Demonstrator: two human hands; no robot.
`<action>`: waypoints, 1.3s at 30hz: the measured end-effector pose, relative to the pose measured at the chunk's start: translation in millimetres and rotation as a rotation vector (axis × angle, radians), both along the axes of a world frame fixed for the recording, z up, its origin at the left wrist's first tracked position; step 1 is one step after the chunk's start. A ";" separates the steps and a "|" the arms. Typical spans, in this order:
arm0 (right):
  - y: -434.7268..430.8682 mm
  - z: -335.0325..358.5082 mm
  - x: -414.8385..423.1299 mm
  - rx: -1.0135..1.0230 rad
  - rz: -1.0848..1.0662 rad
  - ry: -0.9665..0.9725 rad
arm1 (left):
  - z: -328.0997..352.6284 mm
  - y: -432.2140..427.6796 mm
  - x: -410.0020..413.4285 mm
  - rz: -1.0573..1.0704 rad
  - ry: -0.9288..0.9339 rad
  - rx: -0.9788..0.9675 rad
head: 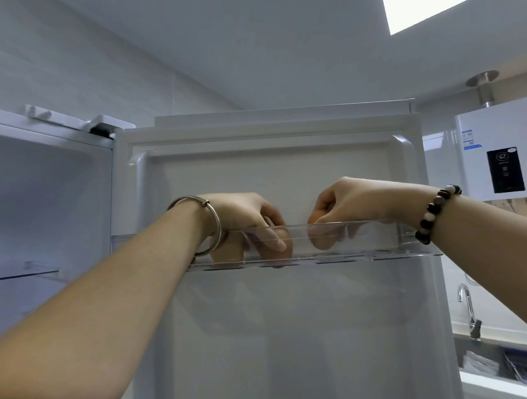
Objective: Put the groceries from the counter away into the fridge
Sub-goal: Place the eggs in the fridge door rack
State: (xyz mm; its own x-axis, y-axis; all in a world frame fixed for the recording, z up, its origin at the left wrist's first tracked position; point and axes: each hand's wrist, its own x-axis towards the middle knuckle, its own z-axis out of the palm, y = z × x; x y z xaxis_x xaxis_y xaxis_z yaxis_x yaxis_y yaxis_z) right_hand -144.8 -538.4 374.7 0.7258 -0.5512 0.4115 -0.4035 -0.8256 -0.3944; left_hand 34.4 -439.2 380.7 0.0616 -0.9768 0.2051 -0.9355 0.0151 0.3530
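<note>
both hands reach over the rim of the clear plastic egg shelf (pixel 380 239) on the white fridge door (pixel 270 174). the right hand (pixel 354 203), at 3 o'clock from the left hand (pixel 245 218), pinches a brown egg (pixel 316 219). the left curls round a second brown egg (pixel 285 254), likely seating each upright in a hole.

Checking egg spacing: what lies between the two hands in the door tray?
Nothing: in the head view, the gap between the left hand and the right hand shows only the clear door tray and white door liner.
</note>
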 end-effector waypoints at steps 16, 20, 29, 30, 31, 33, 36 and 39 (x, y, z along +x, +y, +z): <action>-10.4 1.2 1.9 0.141 0.060 0.223 | -4.4 -2.1 4.5 -0.008 0.049 -0.050; -10.7 1.4 2.3 0.127 0.050 0.223 | -4.3 -2.4 3.3 0.001 0.055 -0.053; -13.1 0.3 1.3 0.052 0.059 0.074 | -4.9 -1.3 1.5 0.012 0.066 -0.056; -13.3 0.2 1.3 0.051 0.066 0.059 | -4.9 -1.4 1.1 0.014 0.067 -0.058; -13.4 0.1 1.1 0.054 0.076 0.052 | -5.2 -1.1 0.7 0.015 0.066 -0.060; -13.6 -0.2 1.0 0.055 0.086 0.053 | -5.0 -0.5 0.3 0.015 0.063 -0.062; -15.0 0.6 2.1 0.049 0.069 0.060 | -4.4 0.3 0.1 0.018 0.058 -0.058; -16.8 0.8 2.6 0.060 0.072 0.079 | -4.9 0.2 -0.7 0.017 0.061 -0.061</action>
State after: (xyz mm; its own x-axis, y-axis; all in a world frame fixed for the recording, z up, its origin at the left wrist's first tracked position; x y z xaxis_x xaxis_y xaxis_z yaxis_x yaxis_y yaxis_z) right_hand -142.2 -555.2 375.5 0.7933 -0.5186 0.3188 -0.3759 -0.8293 -0.4135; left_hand 33.7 -439.0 375.9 0.0922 -0.9614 0.2593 -0.9125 0.0226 0.4085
